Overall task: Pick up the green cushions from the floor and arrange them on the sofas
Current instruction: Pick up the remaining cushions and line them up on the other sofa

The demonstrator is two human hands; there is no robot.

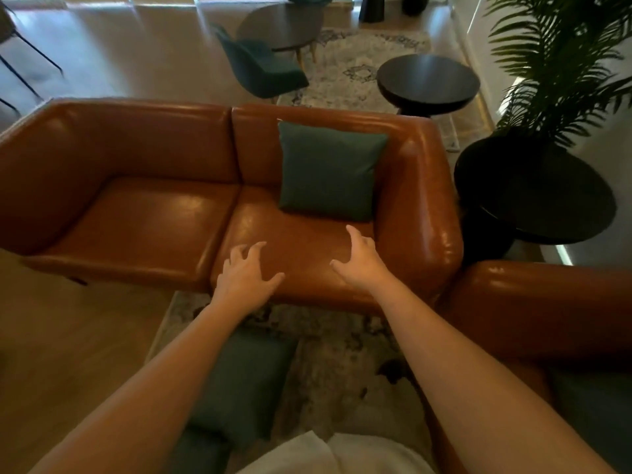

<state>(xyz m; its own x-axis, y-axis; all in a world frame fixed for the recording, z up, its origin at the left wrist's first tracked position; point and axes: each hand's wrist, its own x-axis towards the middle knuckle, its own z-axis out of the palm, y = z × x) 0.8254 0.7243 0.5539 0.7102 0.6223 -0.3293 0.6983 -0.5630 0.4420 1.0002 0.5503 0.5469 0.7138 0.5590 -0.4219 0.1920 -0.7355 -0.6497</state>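
Leaning upright against the backrest of the long brown sofa (136,213), one green cushion (328,171) already sits on the right-hand seat, close to the armrest, so that part of the job looks done. The left-hand seat of that sofa carries no cushion. At least one more, the floor cushion (239,381), lies on the patterned rug (342,354) in front of the sofa. A further dark green edge (195,455) just below it may be another cushion, though the arm and the person's clothing cut it off too much to be sure. A second sofa (533,302) stands at the right. By my judgement the task is partly through: lifting what lies on the floor and setting it on the bare seats is left to do.

Both hands hover over the front of the right-hand seat and hold nothing. The left hand (244,273) has its fingers spread and loosely bent, thumb out to the side. The right hand (360,260) is likewise relaxed, forefinger pointing toward the green cushion, thumb apart. That cushion stands just beyond the fingertips, not touching them. The floor cushion lies well behind the hands, beneath and between the two forearms, close to the person's body, so reaching it would call for drawing the arms back and bending down.
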